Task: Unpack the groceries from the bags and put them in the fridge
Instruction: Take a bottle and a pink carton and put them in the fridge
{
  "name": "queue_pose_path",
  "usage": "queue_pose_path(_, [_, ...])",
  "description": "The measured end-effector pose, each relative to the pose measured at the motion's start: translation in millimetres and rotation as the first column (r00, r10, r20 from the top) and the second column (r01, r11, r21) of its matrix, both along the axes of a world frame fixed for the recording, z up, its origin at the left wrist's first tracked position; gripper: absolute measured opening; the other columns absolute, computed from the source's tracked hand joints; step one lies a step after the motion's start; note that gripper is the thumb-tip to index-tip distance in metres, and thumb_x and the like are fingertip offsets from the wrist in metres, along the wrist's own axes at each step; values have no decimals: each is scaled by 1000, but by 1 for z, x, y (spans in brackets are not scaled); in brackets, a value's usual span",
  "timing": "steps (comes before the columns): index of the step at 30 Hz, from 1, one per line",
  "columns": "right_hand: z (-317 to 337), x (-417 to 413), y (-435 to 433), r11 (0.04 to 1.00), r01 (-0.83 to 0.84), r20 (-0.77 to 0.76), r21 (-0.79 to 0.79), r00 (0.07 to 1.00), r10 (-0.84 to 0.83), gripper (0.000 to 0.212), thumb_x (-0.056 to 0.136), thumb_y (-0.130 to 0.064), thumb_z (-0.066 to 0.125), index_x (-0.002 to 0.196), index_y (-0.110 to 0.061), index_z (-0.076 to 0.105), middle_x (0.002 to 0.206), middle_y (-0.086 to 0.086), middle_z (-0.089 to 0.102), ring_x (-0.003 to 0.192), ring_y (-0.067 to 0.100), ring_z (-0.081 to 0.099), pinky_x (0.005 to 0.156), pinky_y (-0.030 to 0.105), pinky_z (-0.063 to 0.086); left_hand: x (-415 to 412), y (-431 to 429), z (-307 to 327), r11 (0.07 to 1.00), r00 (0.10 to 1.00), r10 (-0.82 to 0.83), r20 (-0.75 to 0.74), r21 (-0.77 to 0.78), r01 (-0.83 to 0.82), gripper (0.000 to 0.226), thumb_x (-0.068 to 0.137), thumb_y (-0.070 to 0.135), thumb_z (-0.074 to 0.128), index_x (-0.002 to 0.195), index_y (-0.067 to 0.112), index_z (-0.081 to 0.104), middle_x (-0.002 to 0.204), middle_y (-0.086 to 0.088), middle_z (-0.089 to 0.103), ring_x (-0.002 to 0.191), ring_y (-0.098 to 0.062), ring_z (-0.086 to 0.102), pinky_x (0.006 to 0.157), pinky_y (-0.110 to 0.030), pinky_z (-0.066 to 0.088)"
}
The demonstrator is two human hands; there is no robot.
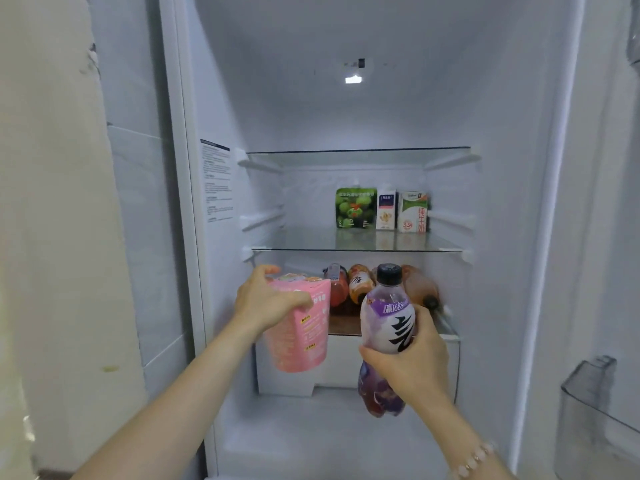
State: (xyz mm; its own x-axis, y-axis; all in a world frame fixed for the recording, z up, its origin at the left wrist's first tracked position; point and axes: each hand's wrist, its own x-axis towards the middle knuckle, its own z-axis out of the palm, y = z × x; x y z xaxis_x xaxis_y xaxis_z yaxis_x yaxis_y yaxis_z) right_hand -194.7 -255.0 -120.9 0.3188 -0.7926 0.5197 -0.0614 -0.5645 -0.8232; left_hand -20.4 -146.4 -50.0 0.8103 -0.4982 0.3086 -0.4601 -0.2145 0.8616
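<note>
1. Head view: our left hand [266,299] grips the pouch [301,337], our right hand [412,355] the bottle [388,313], before the shelf [341,325].
2. Bottle stands upright; shelved bottles [360,289] lie flat; we judge tilting comes next.

Print on the wall label [218,181] too small to read, lying bottles [360,289] partly behind my purple bottle [388,320], door bin [588,393] cut by right edge.

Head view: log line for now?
left hand: grips pink printed pouch | right hand: grips purple-labelled plastic bottle | white fridge: open
</note>
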Motion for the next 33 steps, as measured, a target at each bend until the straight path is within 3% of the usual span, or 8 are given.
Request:
queue_pose_path(5, [9, 28, -13, 999, 42, 46, 4, 998, -42, 75, 47, -18, 92, 105, -34, 45, 98, -12, 58, 89, 11, 57, 74, 21, 45, 34, -19, -3, 1000, 1000, -11, -14, 12, 11, 90, 34, 38, 70, 121, 22, 51, 119, 0, 56, 107, -20, 55, 89, -30, 47])
queue_pose_path(10, [6, 59, -21, 999, 53, 50, -7, 997, -52, 77, 46, -20, 92, 110, -28, 50, 101, -10, 60, 90, 13, 59, 73, 22, 46, 64, -37, -4, 999, 1000, 4, 2, 38, -4, 86, 34, 41, 69, 117, 22, 55, 117, -1, 59, 105, -20, 56, 88, -27, 47])
queue_pose_path(14, [1, 77, -27, 998, 67, 39, 4, 997, -67, 80, 45, -18, 93, 114, -25, 52, 101, -10, 61, 90, 10, 60, 69, 16, 46, 78, -56, -8, 999, 1000, 16, 18, 51, -17, 86, 35, 43, 66, 117, 21, 57, 119, -3, 60, 110, -22, 55, 89, -26, 45])
queue_pose_path(19, [5, 87, -35, 991, 131, 27, 10, 991, -131, 78, 45, -19, 92, 109, -31, 49, 98, -14, 60, 89, 9, 59, 78, 27, 52, 86, -80, -14, 995, 999, 21, 44, 96, -25, 85, 35, 46, 61, 116, 20, 60, 120, -5, 62, 112, -24, 55, 95, -30, 44])
queue_pose_path(26, [7, 83, -43, 989, 145, 25, 0, 989, -145, 85, 47, -18, 92, 121, -25, 50, 106, -10, 60, 97, 9, 58, 78, 17, 48, 103, -106, -14, 989, 997, 29, 73, 142, -39, 81, 36, 50, 59, 112, 23, 64, 121, -8, 62, 113, -26, 54, 97, -31, 43])
queue_pose_path(30, [10, 80, -55, 988, 153, 31, 9, 988, -153, 88, 45, -21, 92, 122, -23, 52, 110, -9, 62, 98, 10, 60, 85, 27, 53, 101, -115, -15, 987, 992, 38, 118, 149, -55, 70, 45, 49, 73, 110, 23, 65, 120, -8, 63, 116, -28, 52, 97, -30, 38])
queue_pose_path(33, [18, 78, -60, 988, 151, 65, 17, 986, -151, 80, 47, -18, 92, 115, -24, 51, 101, -14, 60, 89, 3, 57, 78, 20, 51, 92, -120, -14, 992, 996, 16, 88, 127, -28, 74, 39, 47, 67, 109, 23, 66, 119, -7, 63, 115, -26, 52, 94, -28, 40])
